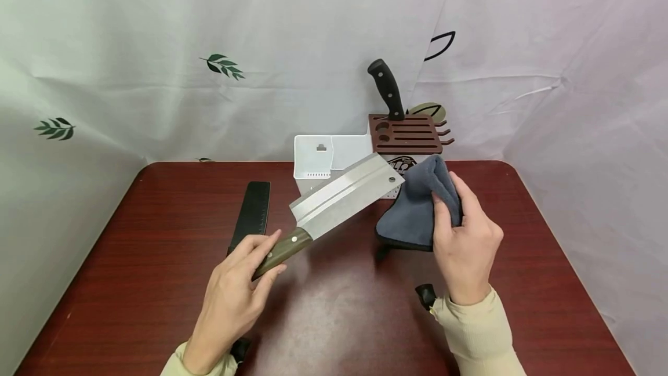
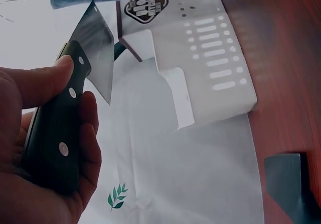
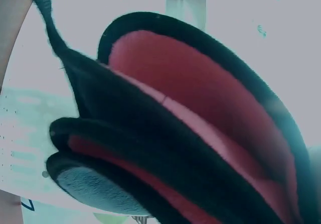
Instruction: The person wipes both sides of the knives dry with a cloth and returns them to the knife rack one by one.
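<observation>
My left hand (image 1: 232,295) grips the riveted handle (image 1: 284,248) of a cleaver (image 1: 344,193), its broad steel blade slanting up to the right over the table. In the left wrist view the thumb lies along the dark handle (image 2: 55,128), with fingers curled round the other side. My right hand (image 1: 469,242) pinches a folded grey-blue cloth (image 1: 409,228) with dark edging, right at the blade's far end. Close up in the right wrist view, the cloth (image 3: 165,98) shows a pinkish-red reverse side between its folds, and the right fingers are hidden there.
Behind the blade stands a white knife rack (image 1: 349,152) with a brown slotted top (image 1: 412,135) and side hooks. A black-handled knife (image 1: 388,89) sits in one slot. A flat black piece (image 1: 253,210) lies left on the reddish table (image 1: 156,260). White fabric hangs behind.
</observation>
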